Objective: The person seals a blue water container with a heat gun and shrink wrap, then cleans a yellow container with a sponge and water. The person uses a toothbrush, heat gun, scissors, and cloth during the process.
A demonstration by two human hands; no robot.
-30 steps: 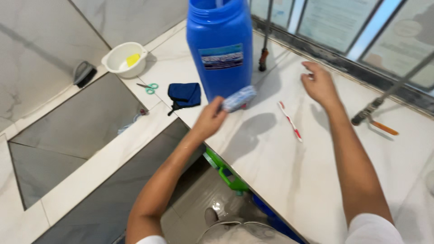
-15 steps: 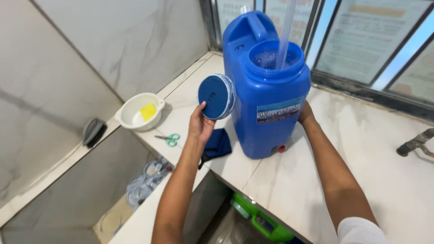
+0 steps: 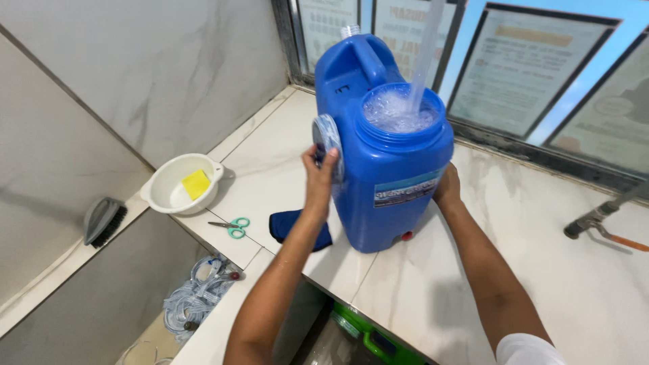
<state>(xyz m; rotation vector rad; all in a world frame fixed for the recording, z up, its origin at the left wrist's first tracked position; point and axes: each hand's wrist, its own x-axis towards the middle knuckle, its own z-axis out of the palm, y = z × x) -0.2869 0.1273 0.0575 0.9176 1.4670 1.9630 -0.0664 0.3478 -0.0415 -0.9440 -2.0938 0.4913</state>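
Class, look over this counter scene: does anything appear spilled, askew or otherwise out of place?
Nothing looks spilled. The water stream lands inside the open blue container, whose lid is off, held edge-on in the left hand. Oddest is a tangle of clear tubing heaped on the floor.

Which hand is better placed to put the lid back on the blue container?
Left. The left hand already holds the round lid beside the blue container; the right hand braces its far side.
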